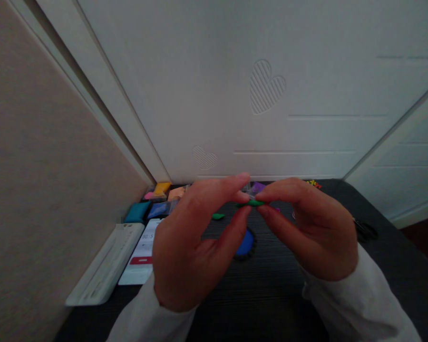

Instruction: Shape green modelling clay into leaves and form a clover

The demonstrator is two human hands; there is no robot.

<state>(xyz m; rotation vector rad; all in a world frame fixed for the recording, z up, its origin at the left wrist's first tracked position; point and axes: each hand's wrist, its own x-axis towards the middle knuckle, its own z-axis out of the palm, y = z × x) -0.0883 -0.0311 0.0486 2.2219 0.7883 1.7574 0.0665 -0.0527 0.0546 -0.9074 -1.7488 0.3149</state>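
Note:
A small, slim piece of green modelling clay (pixel 256 203) is held up above the dark table between both hands. My left hand (pixel 196 242) pinches its left end between thumb and fingertips. At the other end, the thumb and index finger of my right hand (pixel 317 230) close on the same piece. A second green clay piece (pixel 218 216), leaf-shaped, lies on the table beyond my left hand. Below the fingers rests a blue disc (pixel 245 243) with a dark scalloped edge, partly covered by my left thumb.
At the back left are teal (pixel 137 212), blue (pixel 159 209) and orange (pixel 162 188) packets. A phone (pixel 135 274) lies beside a long white object (pixel 105 268). Dark-handled scissors (pixel 365 231) lie right. A purple packet (pixel 258 187) sits before the white panel (pixel 214 95).

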